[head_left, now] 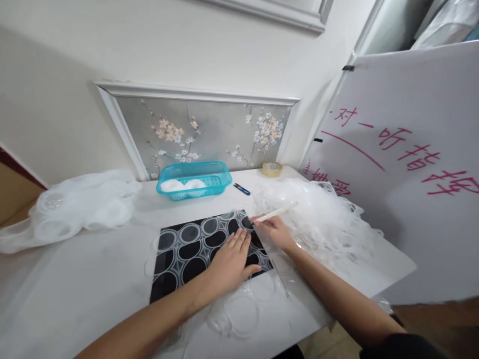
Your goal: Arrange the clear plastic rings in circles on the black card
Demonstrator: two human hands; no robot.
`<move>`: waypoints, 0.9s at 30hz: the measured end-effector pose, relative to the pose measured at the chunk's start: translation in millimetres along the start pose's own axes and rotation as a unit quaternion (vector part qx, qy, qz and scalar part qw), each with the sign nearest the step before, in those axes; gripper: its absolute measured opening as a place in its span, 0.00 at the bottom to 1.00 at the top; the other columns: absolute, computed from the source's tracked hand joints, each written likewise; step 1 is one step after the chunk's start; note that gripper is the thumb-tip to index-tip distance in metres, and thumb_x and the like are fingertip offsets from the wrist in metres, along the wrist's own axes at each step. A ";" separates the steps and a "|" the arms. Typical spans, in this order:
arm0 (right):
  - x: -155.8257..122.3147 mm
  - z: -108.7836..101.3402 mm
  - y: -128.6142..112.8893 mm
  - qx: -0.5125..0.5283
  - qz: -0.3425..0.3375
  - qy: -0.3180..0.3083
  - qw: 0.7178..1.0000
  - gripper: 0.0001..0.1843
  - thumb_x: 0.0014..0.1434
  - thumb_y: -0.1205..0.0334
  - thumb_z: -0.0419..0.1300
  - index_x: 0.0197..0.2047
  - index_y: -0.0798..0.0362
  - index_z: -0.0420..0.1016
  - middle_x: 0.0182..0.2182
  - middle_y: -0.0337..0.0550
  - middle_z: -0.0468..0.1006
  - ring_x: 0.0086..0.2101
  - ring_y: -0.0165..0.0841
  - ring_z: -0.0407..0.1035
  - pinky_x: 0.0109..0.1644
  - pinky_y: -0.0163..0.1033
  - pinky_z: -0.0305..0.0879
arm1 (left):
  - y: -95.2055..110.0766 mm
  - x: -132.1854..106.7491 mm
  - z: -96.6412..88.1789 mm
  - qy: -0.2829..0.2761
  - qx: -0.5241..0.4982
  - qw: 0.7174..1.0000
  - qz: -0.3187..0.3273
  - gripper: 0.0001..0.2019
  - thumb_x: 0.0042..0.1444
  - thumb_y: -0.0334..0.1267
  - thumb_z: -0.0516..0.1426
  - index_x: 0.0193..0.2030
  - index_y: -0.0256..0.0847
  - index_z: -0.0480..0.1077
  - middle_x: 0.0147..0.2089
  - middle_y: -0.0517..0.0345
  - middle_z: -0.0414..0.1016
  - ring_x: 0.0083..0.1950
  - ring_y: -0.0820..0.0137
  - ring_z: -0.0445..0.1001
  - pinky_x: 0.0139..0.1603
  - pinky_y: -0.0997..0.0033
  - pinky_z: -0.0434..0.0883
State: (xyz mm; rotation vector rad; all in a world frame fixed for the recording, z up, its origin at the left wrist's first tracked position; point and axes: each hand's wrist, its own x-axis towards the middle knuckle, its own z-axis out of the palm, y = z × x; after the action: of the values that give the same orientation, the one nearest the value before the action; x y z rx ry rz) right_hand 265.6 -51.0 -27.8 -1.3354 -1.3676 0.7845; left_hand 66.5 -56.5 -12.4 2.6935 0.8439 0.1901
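My left hand (231, 254) lies flat, fingers stretched, on a clear sheet with pale ring outlines (189, 233) over a black board (194, 270). Some circles show solid black, others look greyish. At the board's right edge, my right hand (275, 232) is closed around a slim white pen-shaped tool (279, 211). Its dark tip points down at the sheet near the top right corner; whether it touches, I cannot tell. Along the near side, a loose clear film with ring outlines (243, 315) spreads over the table and partly under my forearms.
A heap of translucent ring-cut scraps (322, 219) covers the right side. Behind the board stand a blue plastic basket (220, 187) with white round pieces (194, 184), small blue thread snips (242, 189) and a tape roll (272, 169). More translucent film (90, 202) lies left. A whiteboard (411, 224) leans right.
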 end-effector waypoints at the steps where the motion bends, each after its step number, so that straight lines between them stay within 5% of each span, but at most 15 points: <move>1: -0.5 0.9 9.8 -0.018 0.003 0.007 1.000 0.16 0.54 0.51 0.61 0.38 0.54 0.82 0.37 0.47 0.83 0.41 0.45 0.76 0.50 0.53 0.69 | -1.3 1.0 5.7 0.003 0.033 0.999 0.001 0.37 0.60 0.54 0.53 0.66 0.24 0.54 0.69 0.31 0.48 0.71 0.50 0.47 0.67 0.49 0.53; 16: -1.5 11.9 21.6 -0.160 0.004 0.014 0.987 0.14 0.57 0.57 0.57 0.38 0.55 0.82 0.40 0.48 0.82 0.46 0.43 0.74 0.55 0.48 0.65 | -11.9 5.4 18.3 0.011 0.090 0.996 -0.022 0.35 0.62 0.58 0.48 0.65 0.28 0.58 0.68 0.38 0.54 0.70 0.51 0.52 0.67 0.50 0.53; 27: -4.1 14.3 19.9 -0.269 -0.076 -0.013 0.960 0.14 0.62 0.62 0.52 0.40 0.54 0.79 0.41 0.48 0.82 0.45 0.40 0.75 0.52 0.43 0.67 | -13.9 5.3 20.5 0.024 0.082 0.996 0.016 0.33 0.63 0.54 0.49 0.65 0.28 0.58 0.68 0.40 0.55 0.71 0.53 0.49 0.69 0.51 0.50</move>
State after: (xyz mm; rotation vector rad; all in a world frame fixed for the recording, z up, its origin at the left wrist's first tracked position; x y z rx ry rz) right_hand 257.4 -48.8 -51.2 -1.6059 -1.7599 0.3313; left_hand 67.8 -47.8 -36.2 2.8677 0.8645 0.2017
